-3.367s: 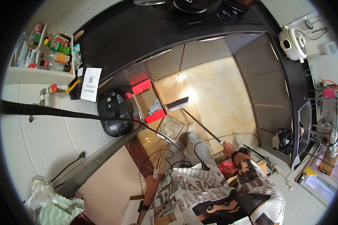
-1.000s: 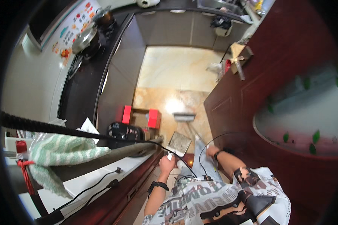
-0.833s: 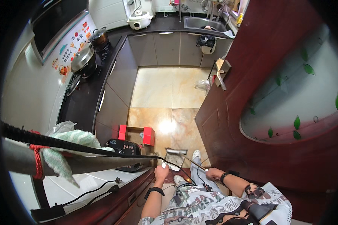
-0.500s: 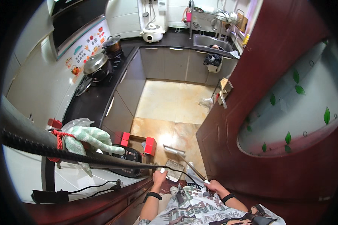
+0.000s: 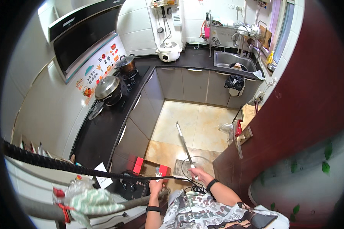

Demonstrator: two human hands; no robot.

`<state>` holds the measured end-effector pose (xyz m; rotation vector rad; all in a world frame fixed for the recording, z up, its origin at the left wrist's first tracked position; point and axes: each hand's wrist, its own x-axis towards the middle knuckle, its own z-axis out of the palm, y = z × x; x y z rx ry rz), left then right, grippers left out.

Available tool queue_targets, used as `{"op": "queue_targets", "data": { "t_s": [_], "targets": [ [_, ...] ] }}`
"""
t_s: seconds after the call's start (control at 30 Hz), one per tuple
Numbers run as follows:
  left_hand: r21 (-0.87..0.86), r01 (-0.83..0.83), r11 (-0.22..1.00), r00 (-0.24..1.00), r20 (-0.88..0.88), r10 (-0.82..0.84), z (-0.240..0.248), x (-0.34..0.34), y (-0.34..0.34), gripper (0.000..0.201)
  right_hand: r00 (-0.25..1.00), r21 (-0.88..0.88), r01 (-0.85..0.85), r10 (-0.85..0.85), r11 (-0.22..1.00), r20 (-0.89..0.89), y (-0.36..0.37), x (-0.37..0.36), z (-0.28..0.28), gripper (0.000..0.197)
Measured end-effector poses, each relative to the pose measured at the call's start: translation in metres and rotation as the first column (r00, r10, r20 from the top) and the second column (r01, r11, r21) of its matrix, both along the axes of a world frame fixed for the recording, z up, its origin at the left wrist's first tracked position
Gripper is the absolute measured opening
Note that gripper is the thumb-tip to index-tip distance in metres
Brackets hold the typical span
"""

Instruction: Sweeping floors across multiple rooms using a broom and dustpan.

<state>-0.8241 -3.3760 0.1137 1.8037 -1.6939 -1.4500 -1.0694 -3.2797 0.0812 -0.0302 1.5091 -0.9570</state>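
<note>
My right hand (image 5: 200, 174) is closed around the near end of a thin grey pole (image 5: 186, 149). It slants away over the floor to a white far tip. My left hand (image 5: 156, 187) is a closed fist around a white-topped handle (image 5: 158, 174); its lower part is hidden. A black cable (image 5: 103, 173) crosses just over that hand and coils near my waist. Beyond my hands, partly behind the pole, lies a grey flat square (image 5: 180, 168) on the floor; I cannot tell its kind. Red boxes (image 5: 164, 170) stand close to my left hand.
A dark red door (image 5: 279, 99) stands open on my right. On the left runs a black counter (image 5: 97, 143) with lidded pots (image 5: 107, 89). A thick pipe (image 5: 128, 204) with striped cloth (image 5: 91, 200) crosses lower left. A sink (image 5: 233, 59) and rice cooker (image 5: 168, 51) are at the back.
The view has tilted up and shifted left. My right hand has moved forward, and the pole points farther away. The flat bar head seen earlier on its far end no longer shows as a bar.
</note>
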Motion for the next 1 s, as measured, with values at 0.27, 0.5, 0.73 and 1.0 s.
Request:
{"op": "queue_targets", "data": {
  "t_s": [0.27,0.5,0.73,1.0],
  "targets": [
    [-0.019,-0.199,0.980,0.947,-0.262,0.187,-0.019,-0.067,-0.093,0.020,0.961,0.036,-0.273,0.272,0.961,0.046,-0.200,-0.093,0.000,0.014],
    [0.020,-0.078,0.997,0.997,0.017,0.078,-0.029,-0.109,-0.169,0.030,0.506,0.388,-0.589,0.698,0.709,-0.506,-0.300,-0.194,-0.006,0.050],
    [-0.063,-0.226,0.972,0.968,0.098,0.231,-0.028,-0.159,-0.235,0.030,0.069,0.630,-0.685,0.893,0.366,-0.444,-0.378,-0.296,-0.043,0.050],
    [-0.028,-0.318,0.948,0.847,0.441,0.297,-0.036,-0.241,-0.295,0.026,-0.398,0.736,-0.675,0.811,0.058,-0.429,-0.518,-0.423,-0.144,0.039]
  ]
}}
